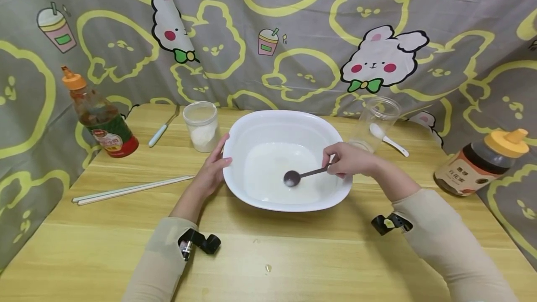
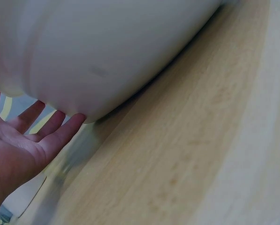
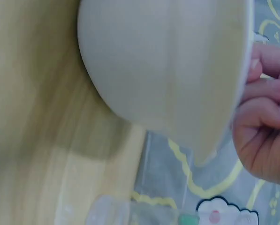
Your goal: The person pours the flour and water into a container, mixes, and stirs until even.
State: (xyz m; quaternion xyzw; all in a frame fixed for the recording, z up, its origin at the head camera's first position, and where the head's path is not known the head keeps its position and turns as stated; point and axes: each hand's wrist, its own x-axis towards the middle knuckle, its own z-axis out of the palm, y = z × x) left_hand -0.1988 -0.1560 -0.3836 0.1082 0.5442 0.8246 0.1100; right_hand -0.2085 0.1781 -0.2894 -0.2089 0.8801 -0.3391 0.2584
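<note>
A white basin [image 1: 288,122] stands mid-table with a milky white liquid [image 1: 268,167] across its bottom. My left hand [image 1: 211,171] is at its left side, thumb at the rim. In the left wrist view, fairly straight fingers [image 2: 67,127] touch the basin's outer wall. My right hand [image 1: 350,160] pinches the handle of a dark brown round-bowled spoon [image 1: 308,174] over the basin's right rim. The spoon's bowl is down at the liquid, with some white in it. In the right wrist view, curled fingers [image 3: 259,112] show beyond the rim, and the basin hides the spoon.
Behind the left hand are a jar of white powder [image 1: 203,136], a blue-handled utensil [image 1: 158,134] and a red sauce bottle [image 1: 109,129]. Chopsticks [image 1: 134,190] lie at left. A clear jar [image 1: 365,127], white spoon [image 1: 394,145] and dark syrup bottle [image 1: 474,167] are at right.
</note>
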